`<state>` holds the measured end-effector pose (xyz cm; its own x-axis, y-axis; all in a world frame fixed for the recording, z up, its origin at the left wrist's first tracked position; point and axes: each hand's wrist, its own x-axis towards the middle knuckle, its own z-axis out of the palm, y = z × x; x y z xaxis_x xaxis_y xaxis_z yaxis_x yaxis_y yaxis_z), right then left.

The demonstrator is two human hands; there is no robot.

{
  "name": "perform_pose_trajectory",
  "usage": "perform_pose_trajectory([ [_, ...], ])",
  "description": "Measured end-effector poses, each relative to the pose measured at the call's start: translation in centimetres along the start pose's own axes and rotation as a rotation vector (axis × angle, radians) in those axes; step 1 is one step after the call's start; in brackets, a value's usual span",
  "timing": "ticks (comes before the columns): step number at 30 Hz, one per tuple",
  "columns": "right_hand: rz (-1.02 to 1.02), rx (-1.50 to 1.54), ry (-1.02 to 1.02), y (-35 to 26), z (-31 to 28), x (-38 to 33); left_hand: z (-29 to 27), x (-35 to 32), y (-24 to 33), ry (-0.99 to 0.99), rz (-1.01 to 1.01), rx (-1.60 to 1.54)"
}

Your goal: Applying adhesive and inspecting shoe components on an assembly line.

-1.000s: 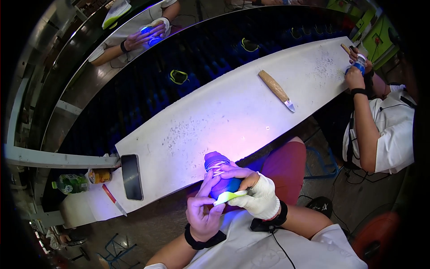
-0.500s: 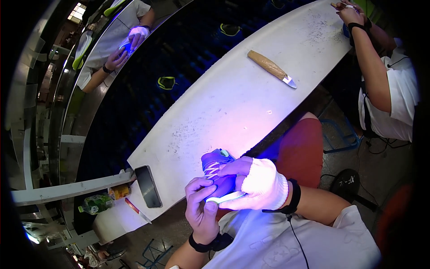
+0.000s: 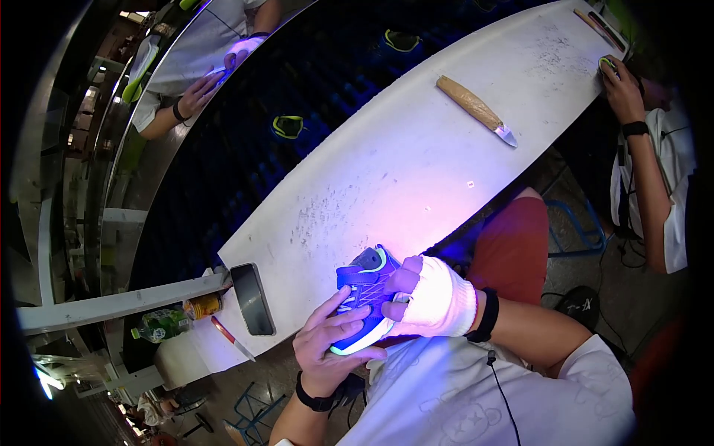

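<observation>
Between my hands is a small dark sneaker [image 3: 364, 288] with pale laces and a bright sole edge, lit violet. My left hand [image 3: 327, 346] grips its toe end, fingers over the upper and thumb near the sole. On my right hand [image 3: 435, 301] is a white knit glove that leaves the fingertips bare. Those fingers are bent against the shoe's right side, and part of the shoe is hidden behind them. The shoe is held over the near edge of the long white table [image 3: 357, 186].
A knife [image 3: 476, 108] with a brown wrapped handle lies farther up the table. Near its left end are a phone [image 3: 253, 299], a red-handled blade [image 3: 232, 338], a green bottle [image 3: 161, 325] and a yellow can [image 3: 202, 305]. Shoes [image 3: 288, 126] sit on the dark belt. A co-worker's arm [image 3: 647, 160] is at right.
The shoe has turned in my hands, so more of its laces and opening show. My left fingers now lie across its front. The co-worker's hand has come down to the table's edge.
</observation>
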<state>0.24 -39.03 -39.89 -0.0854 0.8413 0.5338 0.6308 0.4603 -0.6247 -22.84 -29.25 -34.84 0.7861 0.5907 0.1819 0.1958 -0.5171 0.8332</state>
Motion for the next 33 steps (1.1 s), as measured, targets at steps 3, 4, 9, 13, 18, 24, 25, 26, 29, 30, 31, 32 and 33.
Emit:
perform_pose_trajectory([
  [3, -0.015, 0.019, 0.063, 0.3, 0.6, 0.4, 0.1, -0.9, -0.8, 0.054, 0.039, -0.048],
  [4, 0.002, -0.005, 0.111, 0.7, 1.2, 0.7, -0.1, -1.3, -1.3, 0.055, 0.016, -0.125],
  [9, -0.003, -0.028, 0.051, 2.0, 4.5, 0.0, -0.5, -1.5, -0.2, 0.109, -0.256, -0.212],
  [13, -0.094, -0.107, 0.152, 2.9, 6.7, -0.4, -0.1, 0.2, -0.4, 0.043, -0.511, -0.153],
  [18, -0.123, -0.022, 0.127, 1.9, 7.4, 1.3, -0.4, -1.0, -0.3, 0.152, -0.616, -0.088],
  [24, -0.048, -0.161, 0.257, 4.9, 8.2, -3.5, -2.4, 1.6, 0.8, -0.147, -0.528, -0.071],
  [25, 0.141, 0.182, 0.455, 4.1, 9.4, -2.9, -2.2, 1.5, -0.1, -0.168, -0.332, -0.067],
  [26, 0.340, 0.048, 0.402, 3.1, 9.2, -3.9, -2.2, 1.7, -0.1, -0.181, -0.300, -0.070],
  [29, 0.457, -0.033, 0.384, 1.9, 4.9, -3.7, 0.2, 3.5, 1.3, -0.055, -0.202, -0.171],
  [30, 0.437, 0.002, 0.420, 1.6, 3.4, -3.6, 0.5, 4.0, 3.1, -0.076, -0.144, -0.044],
  [31, 0.419, 0.032, 0.456, 1.1, 1.9, -3.7, 0.6, 4.2, 4.5, -0.100, -0.087, 0.080],
  [32, 0.400, 0.061, 0.486, 0.5, 0.3, -3.6, 2.3, 4.2, 3.3, 0.034, 0.049, 0.027],
  [33, 0.368, 0.488, 0.414, -0.9, -1.5, -2.0, 4.9, 4.1, 1.8, 0.158, 0.189, -0.034],
])
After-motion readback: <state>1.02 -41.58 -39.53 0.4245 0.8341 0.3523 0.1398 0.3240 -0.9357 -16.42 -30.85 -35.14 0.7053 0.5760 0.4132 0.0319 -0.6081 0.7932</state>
